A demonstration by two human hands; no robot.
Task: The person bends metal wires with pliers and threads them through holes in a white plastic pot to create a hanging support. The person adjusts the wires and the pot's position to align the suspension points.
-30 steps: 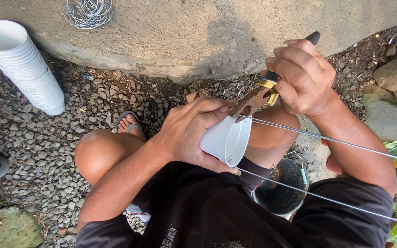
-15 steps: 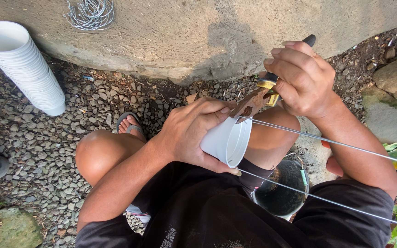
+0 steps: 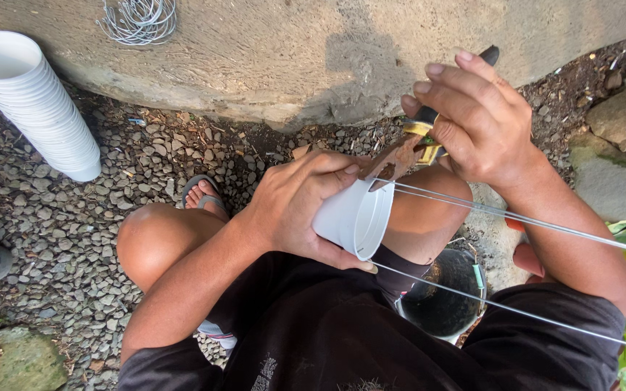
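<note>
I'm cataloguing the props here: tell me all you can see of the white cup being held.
The white cup looks like thin plastic, tapered, with a rolled rim. It lies tilted on its side above the knees, mouth facing lower right. The left hand wraps its base. Rusty pliers in the right hand meet its rim, where thin wires run off right.

Landmark: cup point(image 3: 353, 217), on its side in left hand point(image 3: 298, 203), above the knees. Pliers point(image 3: 400, 156) in right hand point(image 3: 480, 119) at its upper rim; wires point(image 3: 516, 217) run right from it. Cup stack point(image 3: 34, 101) far left, wire coil point(image 3: 139, 18) upper left on concrete slab point(image 3: 291, 51), bucket point(image 3: 443, 297) below right.
</note>
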